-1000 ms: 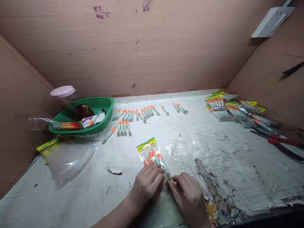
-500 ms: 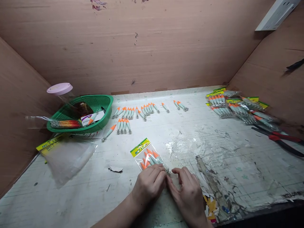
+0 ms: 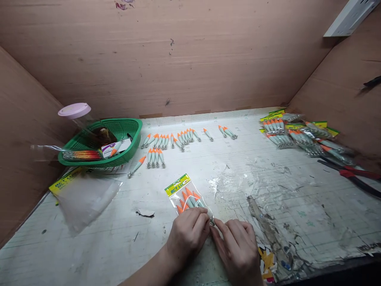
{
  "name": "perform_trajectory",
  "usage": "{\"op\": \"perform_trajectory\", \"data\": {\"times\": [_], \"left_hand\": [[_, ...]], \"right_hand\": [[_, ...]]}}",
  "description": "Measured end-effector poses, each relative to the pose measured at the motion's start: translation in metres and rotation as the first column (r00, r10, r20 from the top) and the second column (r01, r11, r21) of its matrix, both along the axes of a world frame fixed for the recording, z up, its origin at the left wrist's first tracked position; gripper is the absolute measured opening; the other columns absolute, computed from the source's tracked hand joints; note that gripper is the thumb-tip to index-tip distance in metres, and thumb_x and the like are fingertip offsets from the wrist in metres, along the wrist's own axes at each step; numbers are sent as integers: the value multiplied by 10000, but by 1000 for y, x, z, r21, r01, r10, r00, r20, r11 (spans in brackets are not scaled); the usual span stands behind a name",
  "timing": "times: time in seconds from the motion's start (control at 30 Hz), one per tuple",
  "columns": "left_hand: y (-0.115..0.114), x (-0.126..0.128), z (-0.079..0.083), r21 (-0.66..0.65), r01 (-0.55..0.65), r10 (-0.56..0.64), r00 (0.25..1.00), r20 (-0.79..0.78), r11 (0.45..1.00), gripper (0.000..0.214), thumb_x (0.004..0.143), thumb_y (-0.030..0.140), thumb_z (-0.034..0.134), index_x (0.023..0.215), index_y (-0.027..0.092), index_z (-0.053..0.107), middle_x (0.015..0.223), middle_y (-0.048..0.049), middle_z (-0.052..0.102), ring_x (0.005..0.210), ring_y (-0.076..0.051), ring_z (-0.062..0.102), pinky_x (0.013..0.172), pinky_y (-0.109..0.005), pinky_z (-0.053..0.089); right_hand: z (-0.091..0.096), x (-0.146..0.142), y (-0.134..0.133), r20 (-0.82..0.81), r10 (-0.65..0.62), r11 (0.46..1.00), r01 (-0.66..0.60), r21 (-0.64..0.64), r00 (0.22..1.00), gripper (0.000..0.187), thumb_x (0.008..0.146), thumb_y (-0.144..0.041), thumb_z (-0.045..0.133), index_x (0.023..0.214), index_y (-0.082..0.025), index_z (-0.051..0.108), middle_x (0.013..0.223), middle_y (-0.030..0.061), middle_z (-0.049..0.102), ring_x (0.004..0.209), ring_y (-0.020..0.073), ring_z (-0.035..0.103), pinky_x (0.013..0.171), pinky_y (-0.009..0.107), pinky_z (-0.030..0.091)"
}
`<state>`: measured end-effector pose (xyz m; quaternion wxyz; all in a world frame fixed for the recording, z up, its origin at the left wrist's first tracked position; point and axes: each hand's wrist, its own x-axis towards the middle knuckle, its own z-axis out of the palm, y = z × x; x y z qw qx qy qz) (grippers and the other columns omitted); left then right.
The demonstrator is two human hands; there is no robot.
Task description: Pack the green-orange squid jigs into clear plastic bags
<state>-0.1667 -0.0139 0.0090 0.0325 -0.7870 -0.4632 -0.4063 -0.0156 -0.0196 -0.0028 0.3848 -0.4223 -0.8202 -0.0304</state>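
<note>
A clear plastic bag (image 3: 186, 195) with a yellow-green header card holds several orange-tipped pale squid-jig lures and lies on the white work surface (image 3: 178, 167). My left hand (image 3: 187, 234) presses its curled fingers down on the bag's near end. My right hand (image 3: 236, 248) pinches that same end with thumb and forefinger, right beside the left fingers. Loose lures (image 3: 166, 141) of the same kind lie in rows farther back, and a small group (image 3: 154, 158) lies nearer.
A green basket (image 3: 102, 143) with a pink-lidded jar (image 3: 76, 113) stands at back left. Empty bags (image 3: 83, 194) lie in front of it. Filled packs (image 3: 294, 133) pile at back right beside red-handled pliers (image 3: 351, 174). Wooden walls enclose three sides.
The bag has shifted slightly and its header has turned a little. Both hands stayed at its near end, with the right fingers closing into a tighter pinch.
</note>
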Motion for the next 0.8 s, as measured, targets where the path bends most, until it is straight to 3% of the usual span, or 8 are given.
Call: {"op": "perform_trajectory", "data": {"times": [0.37,0.53,0.63,0.8], "left_hand": [[2,-1,1,44,43,-43,999,-11,998,116,797,54,500,780,135,581,747,-70,679,695,-149,646,624,-241,531],[2,-1,1,111,92,-92,996,-7,990,106,789,66,523,793,141,598,746,-53,697,738,-152,657,712,-257,551],[2,-2,2,116,142,-141,990,-16,983,118,825,79,499,827,131,605,769,-59,705,780,-155,661,725,-267,555],[2,-3,3,183,232,-217,971,-99,955,150,829,40,483,864,105,614,805,-65,715,828,-164,659,774,-287,552]], "right_hand": [[5,6,5,78,164,985,-168,49,983,147,870,-68,493,960,-108,601,605,7,520,569,129,449,629,323,342],[6,10,12,-24,207,978,-206,37,978,156,866,-62,478,937,-126,601,611,3,510,563,130,458,620,315,348],[7,11,17,-108,182,983,-185,-18,977,124,861,-59,486,846,-157,560,631,1,516,569,128,472,596,293,354],[10,12,22,-88,212,965,-223,-141,973,148,889,-84,436,912,-164,558,711,34,544,653,153,513,578,274,379]]}}
